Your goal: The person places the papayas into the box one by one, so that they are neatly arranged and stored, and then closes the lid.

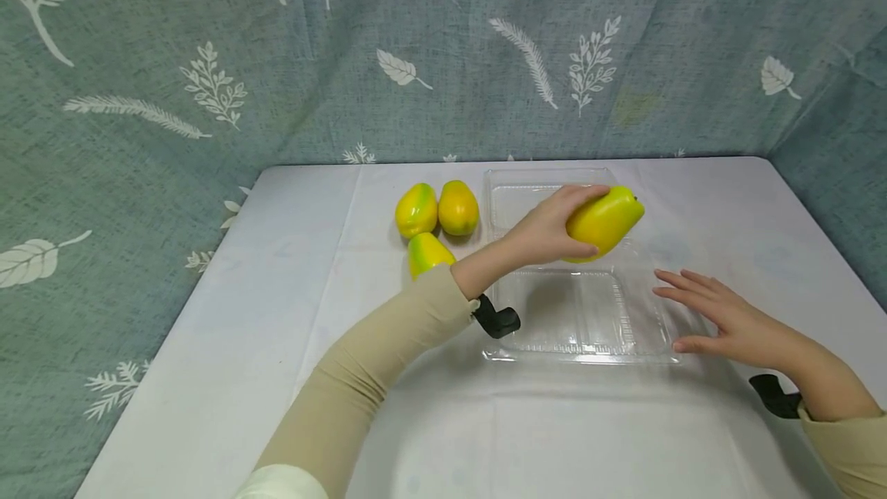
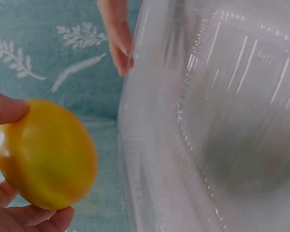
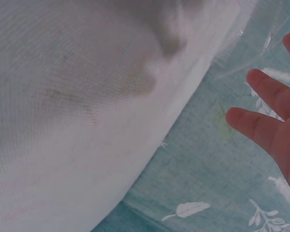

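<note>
My left hand [image 1: 554, 227] grips a yellow-green papaya [image 1: 606, 222] from its left side, thumb and fingers around its thick end. The papaya is held above a clear plastic clamshell box [image 1: 647, 314], which lies opened out flat on the table. In the left wrist view the rounded end of the papaya [image 2: 50, 159] shows between thumb and fingers, beside the clear plastic wall [image 2: 154, 145]. My right hand [image 1: 738, 322] hovers at the right edge of the box with its fingers spread, holding nothing. Its spread fingers [image 3: 261, 126] also show in the right wrist view.
Left of the box sit more papayas: one at the back left [image 1: 416, 211], another beside it [image 1: 458, 208], and a third [image 1: 428, 252] in front, partly hidden by my left forearm. A white cloth [image 1: 277, 314] covers the table. A leaf-patterned green curtain [image 1: 443, 60] hangs behind.
</note>
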Demonstrator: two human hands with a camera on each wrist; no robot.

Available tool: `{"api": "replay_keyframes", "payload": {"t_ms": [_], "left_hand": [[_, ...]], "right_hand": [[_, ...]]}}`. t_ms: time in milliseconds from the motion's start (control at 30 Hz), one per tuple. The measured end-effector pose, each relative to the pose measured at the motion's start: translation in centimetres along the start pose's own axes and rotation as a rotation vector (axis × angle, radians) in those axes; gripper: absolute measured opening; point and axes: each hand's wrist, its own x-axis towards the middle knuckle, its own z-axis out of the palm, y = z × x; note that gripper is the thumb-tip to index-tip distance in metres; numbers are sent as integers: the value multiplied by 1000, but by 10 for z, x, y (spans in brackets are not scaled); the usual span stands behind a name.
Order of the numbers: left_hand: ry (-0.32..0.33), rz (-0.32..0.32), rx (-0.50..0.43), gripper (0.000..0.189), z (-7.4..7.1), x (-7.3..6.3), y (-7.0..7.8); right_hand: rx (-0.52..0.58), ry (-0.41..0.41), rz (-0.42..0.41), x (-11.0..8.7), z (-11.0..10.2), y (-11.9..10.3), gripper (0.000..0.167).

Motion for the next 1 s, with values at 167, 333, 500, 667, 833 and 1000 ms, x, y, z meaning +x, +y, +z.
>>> {"api": "replay_keyframes", "payload": {"t_ms": [167, 333, 500, 667, 833, 1000], "left_hand": [[-28, -14, 38, 76, 14, 12, 2], [-61, -53, 87, 79, 27, 20, 2], [-96, -63, 128, 80, 38, 23, 1], [-131, -33, 198, 83, 47, 25, 1], [-175, -75, 326, 82, 54, 26, 4], [-181, -106, 385, 81, 59, 23, 6]], "right_hand": [[-13, 17, -41, -1, 2, 2, 73], [-23, 30, -78, 1, 2, 3, 73], [0, 6, -40, 1, 0, 0, 72], [17, 0, -48, 2, -2, -1, 71], [16, 0, -47, 3, -2, -1, 72], [24, -9, -36, 2, -2, 1, 72]]}}
